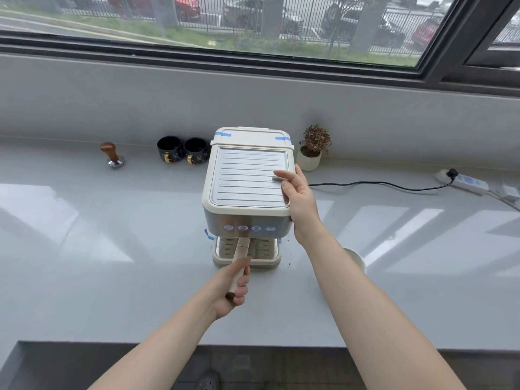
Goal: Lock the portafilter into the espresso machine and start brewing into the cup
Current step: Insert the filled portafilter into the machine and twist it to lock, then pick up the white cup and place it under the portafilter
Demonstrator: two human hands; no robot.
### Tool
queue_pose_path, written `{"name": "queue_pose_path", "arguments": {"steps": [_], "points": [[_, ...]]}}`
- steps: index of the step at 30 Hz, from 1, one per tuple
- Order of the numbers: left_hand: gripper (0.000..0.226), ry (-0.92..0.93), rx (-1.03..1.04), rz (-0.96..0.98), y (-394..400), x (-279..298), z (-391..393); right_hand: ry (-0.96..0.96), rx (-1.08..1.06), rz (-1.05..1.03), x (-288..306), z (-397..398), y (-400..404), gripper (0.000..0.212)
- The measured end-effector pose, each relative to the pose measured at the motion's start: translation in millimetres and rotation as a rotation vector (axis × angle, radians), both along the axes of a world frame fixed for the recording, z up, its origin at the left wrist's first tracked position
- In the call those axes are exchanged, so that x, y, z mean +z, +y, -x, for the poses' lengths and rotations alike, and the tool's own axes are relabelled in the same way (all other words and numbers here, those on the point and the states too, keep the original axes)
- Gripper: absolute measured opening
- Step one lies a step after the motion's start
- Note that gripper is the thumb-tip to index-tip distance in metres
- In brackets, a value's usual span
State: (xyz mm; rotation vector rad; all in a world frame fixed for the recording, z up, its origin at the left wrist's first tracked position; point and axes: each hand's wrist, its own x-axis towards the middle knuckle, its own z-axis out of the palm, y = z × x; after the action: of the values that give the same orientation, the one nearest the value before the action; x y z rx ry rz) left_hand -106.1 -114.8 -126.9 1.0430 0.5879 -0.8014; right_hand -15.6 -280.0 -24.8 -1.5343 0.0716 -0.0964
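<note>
A cream and silver espresso machine (pixel 247 190) stood on a shiny grey counter (pixel 112 220) under a big window (pixel 225 23). Four small buttons (pixel 249 228) glowed blue on its front.

The left hand (pixel 233 282) was wrapped tight around the pale wooden handle of the portafilter (pixel 240 257). The handle stuck out from under the front of the machine, toward the person. The round end of the portafilter was hidden under the machine, so I could not tell if it was locked in. Below it sat the drip tray (pixel 247 254), and it was hard to see what was on it.

The right hand (pixel 298 198) pressed against the right side of the machine. Its thumb lay on the ridged top, and the other fingers were out of sight down the side. It was holding the machine, not gripping anything small.

A white cup (pixel 355 258) sat on the counter just right of the machine, partly hidden behind the right arm. It was not under the portafilter.

Far back on the left stood a tamper (pixel 112 155) with a brown knob. Next to it were two black mugs (pixel 183 150) with gold handles, side by side. A little potted plant (pixel 313 149) sat behind the machine on the right. A black cord (pixel 380 184) ran along the counter to a white power strip (pixel 464 182).
</note>
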Motion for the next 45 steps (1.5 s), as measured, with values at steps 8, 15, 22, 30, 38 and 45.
{"name": "queue_pose_path", "arguments": {"steps": [8, 15, 22, 30, 38, 45], "points": [[0.027, 0.028, 0.146, -0.059, -17, -5, 0, -0.005, -0.091, -0.069, -13, -2, 6, 0.037], [0.022, 0.118, 0.249, -0.066, -39, -2, 0, -0.019, -0.134, -0.08, -13, 2, 9, 0.038], [0.022, 0.089, 0.282, -0.096, -42, -1, 3, -0.01, -0.159, -0.094, -12, 3, 11, 0.039], [0.024, -0.003, 0.271, -0.22, -40, 3, 5, -0.024, -0.189, -0.082, -21, -3, 10, 0.04], [0.034, -0.313, -0.006, -0.461, -27, 12, 13, -0.027, -0.12, -0.07, -14, -1, 6, 0.039], [0.026, -0.396, -0.155, -0.56, -23, 22, 13, -0.034, -0.128, -0.009, -13, 9, 6, 0.037]]}}
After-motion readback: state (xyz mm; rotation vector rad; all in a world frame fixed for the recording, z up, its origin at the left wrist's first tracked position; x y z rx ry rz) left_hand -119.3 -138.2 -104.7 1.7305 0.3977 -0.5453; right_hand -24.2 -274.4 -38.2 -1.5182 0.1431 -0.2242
